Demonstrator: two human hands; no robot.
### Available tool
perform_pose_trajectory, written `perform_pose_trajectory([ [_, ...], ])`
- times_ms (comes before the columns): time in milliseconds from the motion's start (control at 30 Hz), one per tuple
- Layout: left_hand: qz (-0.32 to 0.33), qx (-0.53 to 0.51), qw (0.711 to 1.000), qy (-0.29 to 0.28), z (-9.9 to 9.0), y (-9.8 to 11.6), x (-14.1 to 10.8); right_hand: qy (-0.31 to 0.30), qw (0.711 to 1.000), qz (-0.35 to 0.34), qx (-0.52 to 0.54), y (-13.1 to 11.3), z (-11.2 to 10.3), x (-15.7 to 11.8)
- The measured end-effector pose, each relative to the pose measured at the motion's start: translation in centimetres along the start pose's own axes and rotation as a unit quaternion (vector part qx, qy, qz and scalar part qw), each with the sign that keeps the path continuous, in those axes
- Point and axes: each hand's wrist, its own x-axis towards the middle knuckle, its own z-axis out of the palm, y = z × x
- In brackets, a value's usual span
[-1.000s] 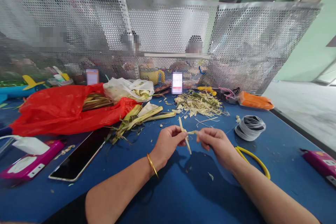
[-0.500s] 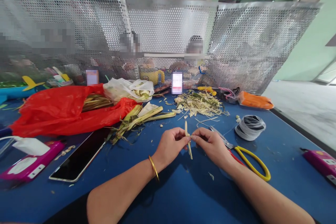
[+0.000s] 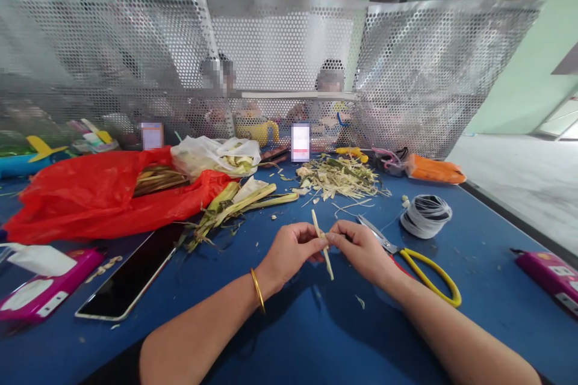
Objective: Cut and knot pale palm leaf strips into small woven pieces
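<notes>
A thin, pale plant stalk [image 3: 328,263] is pinched between the thumb and fingers of my left hand [image 3: 294,248], its upper end leaning slightly left. Thumb to fingertips, my right hand [image 3: 359,246] grips the same stalk at its middle, touching the left fingertips. Scissors [image 3: 433,271] with yellow and red handles lie partly hidden behind my right wrist. Past my hands is a pile of shredded plant strips [image 3: 338,177]. More long stalks [image 3: 244,201] rest to the left of it. A coil of whitish string [image 3: 425,216] sits beyond the scissors.
A red plastic bag [image 3: 90,192] and a white bag [image 3: 212,153] lie at left, near a dark-screened phone [image 3: 130,277] and a magenta power strip [image 3: 54,295]. Another magenta box [image 3: 551,277] is at right. A perforated metal screen [image 3: 280,42] borders the blue table; people sit behind it.
The stalk has tilted a little more to the left at its top, still held by both hands. The whole view has shifted slightly, moving the table things a bit leftward.
</notes>
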Motion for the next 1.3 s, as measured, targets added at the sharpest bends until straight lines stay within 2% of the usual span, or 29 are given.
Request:
perform_pose_trajectory([
  [100,-0.027,-0.024,0.999,0.014,-0.1,-0.2,0.0,-0.012,0.999,0.007,-0.046,0.0,-0.7,0.2],
  [200,-0.064,-0.08,0.994,0.037,-0.2,-0.3,0.1,0.052,0.981,-0.018,-0.188,-0.3,-2.4,0.1],
  [267,-0.082,-0.122,0.988,0.049,-0.4,-0.2,0.2,0.064,0.943,-0.017,-0.327,-0.5,-3.9,-0.4],
  [333,-0.105,-0.165,0.979,0.057,-0.5,-0.1,0.3,0.029,0.9,0.022,-0.435,-0.4,-5.3,-1.6],
  [400,-0.126,-0.204,0.969,0.065,-0.7,0.1,0.5,0.007,0.864,0.07,-0.499,0.4,-6.3,-3.3],
  [467,-0.139,-0.235,0.959,0.073,-1.0,0.2,0.6,0.006,0.85,0.117,-0.514,1.7,-6.8,-5.1],
  [567,-0.143,-0.27,0.949,0.075,-1.3,0.1,0.7,0.01,0.871,0.091,-0.483,4.0,-6.8,-7.4],
  [633,-0.145,-0.286,0.944,0.073,-1.5,-0.1,0.9,0.043,0.863,0.082,-0.497,5.1,-6.8,-8.2],
  [700,-0.152,-0.299,0.939,0.074,-1.6,-0.1,1.0,0.057,0.85,0.098,-0.515,5.5,-6.8,-8.4],
  [867,-0.165,-0.31,0.932,0.085,-1.8,0.2,1.0,0.009,0.836,0.14,-0.53,5.1,-7.5,-7.1],
  [967,-0.168,-0.315,0.93,0.088,-2.0,0.2,1.0,0.025,0.846,0.14,-0.514,5.5,-7.8,-7.1],
  [1133,-0.141,-0.323,0.932,0.086,-2.1,-0.2,1.2,0.136,0.883,0.131,-0.429,6.5,-7.9,-8.7],
  [1233,-0.135,-0.311,0.936,0.092,-2.1,-0.4,1.4,0.158,0.938,0.139,-0.276,5.5,-7.6,-8.4],
  [1300,-0.137,-0.301,0.938,0.102,-2.0,-0.5,1.4,0.121,0.977,0.131,-0.115,4.1,-7.1,-7.1],
])
